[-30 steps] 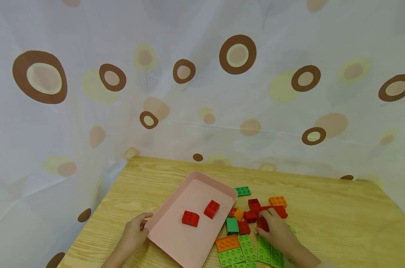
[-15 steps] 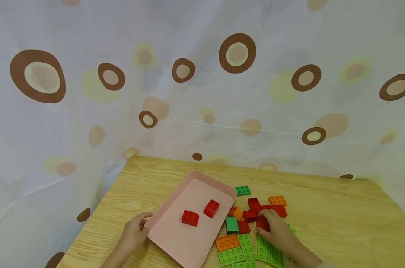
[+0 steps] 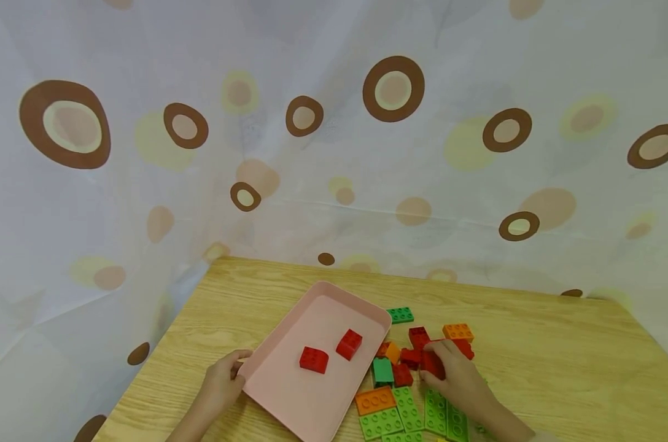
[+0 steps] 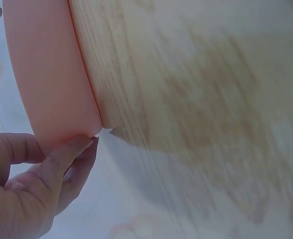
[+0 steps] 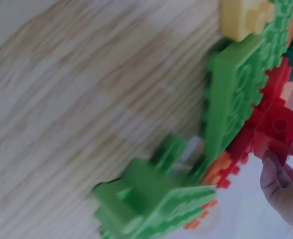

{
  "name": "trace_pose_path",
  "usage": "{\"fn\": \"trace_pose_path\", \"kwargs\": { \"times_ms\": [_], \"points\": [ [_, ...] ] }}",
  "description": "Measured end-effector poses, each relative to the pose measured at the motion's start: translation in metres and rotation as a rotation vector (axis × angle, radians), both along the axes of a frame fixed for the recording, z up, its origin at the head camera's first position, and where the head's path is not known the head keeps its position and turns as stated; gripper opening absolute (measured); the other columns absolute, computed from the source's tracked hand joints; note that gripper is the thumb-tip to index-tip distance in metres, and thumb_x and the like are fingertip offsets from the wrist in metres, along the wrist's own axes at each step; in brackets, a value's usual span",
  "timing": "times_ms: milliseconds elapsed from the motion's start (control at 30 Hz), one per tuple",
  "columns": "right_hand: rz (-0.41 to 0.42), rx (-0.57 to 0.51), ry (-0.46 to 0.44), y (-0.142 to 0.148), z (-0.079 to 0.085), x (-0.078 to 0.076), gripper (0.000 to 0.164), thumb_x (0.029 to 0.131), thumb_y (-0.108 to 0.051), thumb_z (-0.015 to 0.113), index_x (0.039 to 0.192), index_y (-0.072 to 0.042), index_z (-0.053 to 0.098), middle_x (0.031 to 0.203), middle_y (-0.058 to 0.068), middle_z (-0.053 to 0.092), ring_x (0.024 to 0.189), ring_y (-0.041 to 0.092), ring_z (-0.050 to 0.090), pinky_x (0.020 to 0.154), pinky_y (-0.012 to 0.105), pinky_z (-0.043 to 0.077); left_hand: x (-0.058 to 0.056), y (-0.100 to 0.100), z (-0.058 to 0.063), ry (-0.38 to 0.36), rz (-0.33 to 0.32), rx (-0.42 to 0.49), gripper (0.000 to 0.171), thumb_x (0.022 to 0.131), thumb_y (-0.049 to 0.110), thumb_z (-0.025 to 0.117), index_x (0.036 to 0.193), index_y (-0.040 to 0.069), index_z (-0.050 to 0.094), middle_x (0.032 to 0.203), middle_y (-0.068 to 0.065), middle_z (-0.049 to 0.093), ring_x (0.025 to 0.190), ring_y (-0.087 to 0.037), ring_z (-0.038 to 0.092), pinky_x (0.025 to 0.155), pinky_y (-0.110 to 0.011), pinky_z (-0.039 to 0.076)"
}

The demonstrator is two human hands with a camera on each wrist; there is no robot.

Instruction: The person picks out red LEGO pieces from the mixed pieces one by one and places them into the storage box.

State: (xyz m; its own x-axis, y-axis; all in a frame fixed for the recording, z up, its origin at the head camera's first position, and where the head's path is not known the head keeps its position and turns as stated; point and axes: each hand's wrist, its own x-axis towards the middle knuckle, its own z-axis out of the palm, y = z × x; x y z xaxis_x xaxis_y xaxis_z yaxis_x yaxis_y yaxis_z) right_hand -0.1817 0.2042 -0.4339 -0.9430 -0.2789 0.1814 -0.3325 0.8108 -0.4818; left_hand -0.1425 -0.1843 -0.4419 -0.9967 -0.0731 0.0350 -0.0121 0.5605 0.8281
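Note:
My left hand point(image 3: 220, 383) grips the near left corner of a pink tray point(image 3: 295, 402). In the left wrist view its thumb and fingers pinch the tray wall point(image 4: 56, 84) at that corner. Inside the tray lie two red toy building bricks, one at the left point(image 3: 314, 360) and another point(image 3: 349, 344) further back. My right hand point(image 3: 461, 380) is over the pile right of the tray, holding a red building brick point(image 5: 278, 127) between thumb and fingers. The right wrist view shows that brick tilted, its hollow underside with a round tube visible. From the head, my fingers partly cover it.
Around the right hand lie more red bricks point(image 3: 403, 375), a dark green brick point(image 3: 383, 372), orange bricks point(image 3: 458, 332) and flat light green plates point(image 3: 407, 408). A yellow brick point(image 5: 243, 20) sits by the plates. A patterned curtain point(image 3: 334, 153) hangs behind the wooden table point(image 3: 566, 362).
The right hand has shifted slightly left and back, its red brick moving with it. The left hand, the tray and the two bricks in it have stayed put.

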Motion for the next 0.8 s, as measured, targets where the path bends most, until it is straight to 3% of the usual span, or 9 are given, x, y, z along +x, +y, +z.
{"fn": "trace_pose_path", "kwargs": {
  "times_ms": [233, 433, 600, 800],
  "points": [
    [0.043, -0.077, 0.103, -0.015, 0.011, 0.006, 0.034, 0.071, -0.013, 0.069, 0.102, -0.007, 0.055, 0.098, 0.008, 0.051, 0.071, 0.012, 0.05, 0.054, 0.022, 0.046, 0.0, 0.0, 0.0, 0.024, -0.013, -0.015, 0.041, 0.068, -0.015, 0.047, 0.108, -0.005, 0.054, 0.081, -0.014, 0.063, 0.064, -0.016, 0.051, 0.048, -0.025, 0.042],
    [0.091, -0.142, 0.044, -0.036, 0.017, 0.009, 0.034, 0.073, -0.012, 0.068, 0.104, -0.006, 0.054, 0.103, 0.009, 0.05, 0.072, 0.013, 0.052, 0.058, 0.022, 0.047, 0.001, -0.001, 0.0, 0.013, -0.011, -0.015, 0.042, 0.068, -0.015, 0.047, 0.108, -0.005, 0.054, 0.081, -0.014, 0.063, 0.064, -0.016, 0.052, 0.047, -0.025, 0.042],
    [0.137, -0.158, 0.058, -0.058, 0.018, 0.009, 0.034, 0.073, -0.014, 0.068, 0.104, -0.01, 0.054, 0.101, 0.005, 0.05, 0.08, 0.015, 0.05, 0.063, 0.024, 0.047, 0.0, 0.0, 0.0, 0.005, -0.017, -0.017, 0.041, 0.068, -0.015, 0.047, 0.108, -0.004, 0.054, 0.082, -0.015, 0.062, 0.066, -0.017, 0.053, 0.048, -0.026, 0.042],
    [0.274, -0.175, 0.081, -0.089, 0.027, 0.007, 0.034, 0.074, -0.012, 0.067, 0.104, -0.007, 0.052, 0.102, 0.006, 0.048, 0.083, 0.017, 0.05, 0.066, 0.024, 0.048, 0.0, -0.001, -0.002, 0.001, -0.016, -0.009, 0.042, 0.068, -0.015, 0.046, 0.108, -0.004, 0.054, 0.082, -0.014, 0.062, 0.067, -0.018, 0.054, 0.048, -0.026, 0.043]
  ]
}}
